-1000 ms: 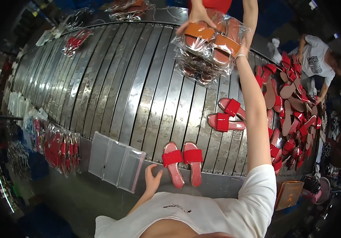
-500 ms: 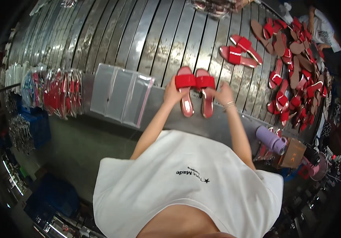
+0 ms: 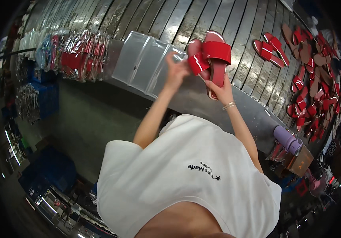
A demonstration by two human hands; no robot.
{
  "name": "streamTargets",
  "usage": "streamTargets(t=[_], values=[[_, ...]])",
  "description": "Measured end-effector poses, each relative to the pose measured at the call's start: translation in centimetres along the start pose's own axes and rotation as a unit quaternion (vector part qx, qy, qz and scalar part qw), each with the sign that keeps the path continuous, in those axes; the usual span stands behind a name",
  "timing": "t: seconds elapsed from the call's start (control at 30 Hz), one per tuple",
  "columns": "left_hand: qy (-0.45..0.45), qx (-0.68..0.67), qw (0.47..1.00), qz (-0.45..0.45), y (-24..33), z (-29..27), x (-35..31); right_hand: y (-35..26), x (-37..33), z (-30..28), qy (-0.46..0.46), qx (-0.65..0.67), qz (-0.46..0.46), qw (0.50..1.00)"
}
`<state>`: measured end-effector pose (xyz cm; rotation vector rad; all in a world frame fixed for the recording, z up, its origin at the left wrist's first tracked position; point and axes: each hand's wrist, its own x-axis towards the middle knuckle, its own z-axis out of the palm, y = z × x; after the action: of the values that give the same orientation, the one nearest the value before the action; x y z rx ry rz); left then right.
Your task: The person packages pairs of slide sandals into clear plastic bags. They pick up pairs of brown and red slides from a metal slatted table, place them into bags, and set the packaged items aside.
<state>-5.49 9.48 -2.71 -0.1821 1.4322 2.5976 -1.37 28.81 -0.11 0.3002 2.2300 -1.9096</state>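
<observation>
Pinching the heel end of a glossy red sandal [image 3: 217, 52], the right hand [image 3: 222, 90] has its thumb on the insole and its other fingers round the outer side. A matching sandal [image 3: 196, 63] sits against it, partly behind, both above the near edge of the slatted metal table [image 3: 238, 39]. The left hand [image 3: 177, 73], blurred, has thumb and forefinger spread in a curve beside the clear plastic bags [image 3: 136, 59]; whether it touches them I cannot tell. Small dark lettering [image 3: 202, 170] with a star runs upside down across the white shirt [image 3: 158, 170]. The cardboard box [image 3: 300, 160] near the purple bottle [image 3: 286, 139] bears orange marks, too small to read.
</observation>
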Motion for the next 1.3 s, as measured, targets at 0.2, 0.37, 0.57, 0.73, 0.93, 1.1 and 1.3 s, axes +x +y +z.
streamTargets(t=[0.2,0.37,0.57,0.73,0.93,1.1,1.3], values=[[0.009,0.659,0.716,0.228,-0.4,-12.4,-0.3,1.9,0.5,2.0,-0.205,-0.423,0.124,0.874],[0.085,0.502,0.840,0.186,2.2,-11.9,0.0,1.2,-2.8,4.1,-0.147,-0.329,0.132,0.923],[-0.145,0.551,0.797,0.200,9.3,-8.2,-2.2,1.2,-1.8,8.5,-0.144,-0.173,0.068,0.972],[-0.280,0.567,0.711,0.307,8.4,1.9,-6.7,-1.8,-1.3,7.1,-0.090,-0.189,-0.042,0.977],[-0.023,0.410,0.885,0.220,6.4,3.6,-4.7,-7.2,-1.9,1.5,0.041,0.073,-0.051,0.995],[-0.378,0.614,0.690,-0.057,5.5,9.0,-6.6,-9.2,-1.2,-1.8,0.153,0.016,-0.118,0.981],[-0.267,0.146,0.949,-0.086,3.0,7.7,-5.7,-8.2,-2.8,-2.2,0.325,0.057,-0.114,0.937]])
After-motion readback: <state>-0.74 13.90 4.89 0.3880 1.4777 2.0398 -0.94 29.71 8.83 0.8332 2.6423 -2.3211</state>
